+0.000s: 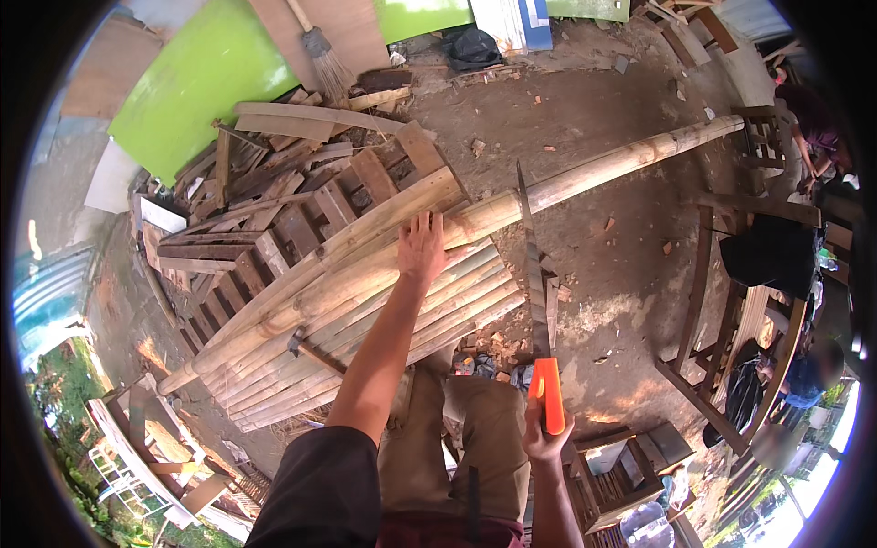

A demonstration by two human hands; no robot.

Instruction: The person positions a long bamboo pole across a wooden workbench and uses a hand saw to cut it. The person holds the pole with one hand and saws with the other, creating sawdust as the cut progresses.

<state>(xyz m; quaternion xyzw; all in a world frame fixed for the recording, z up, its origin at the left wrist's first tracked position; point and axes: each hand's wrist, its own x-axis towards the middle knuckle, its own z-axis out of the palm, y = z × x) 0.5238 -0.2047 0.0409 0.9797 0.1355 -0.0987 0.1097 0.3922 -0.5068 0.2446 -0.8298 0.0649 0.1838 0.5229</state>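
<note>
Bamboo is what you have under your left hand (421,248): a long pole (512,205) that runs from the lower left up toward the upper right, resting across the top of a stack of split bamboo slats (365,320). Your left palm lies flat on the pole with the fingers spread and extended, pressing rather than gripping. Your right hand (545,434) has its fingers wrapped tight around the orange handle (548,393) of a handsaw (533,274), whose long blade points away from you and meets the pole just to the right of your left hand.

A hammer (311,347) lies on the slats near your left forearm. Behind the stack you have a heap of weathered wooden planks and pallets (283,205), with a broom (322,50) leaning above them against a green board (196,87). Bare dirt ground (603,119) littered with small chips stretches to the right. At the right edge stand wooden chair frames (731,301), and another person (813,128) is there in dark clothing, bent over beside them. Your own knees in tan trousers (466,429) show below.
</note>
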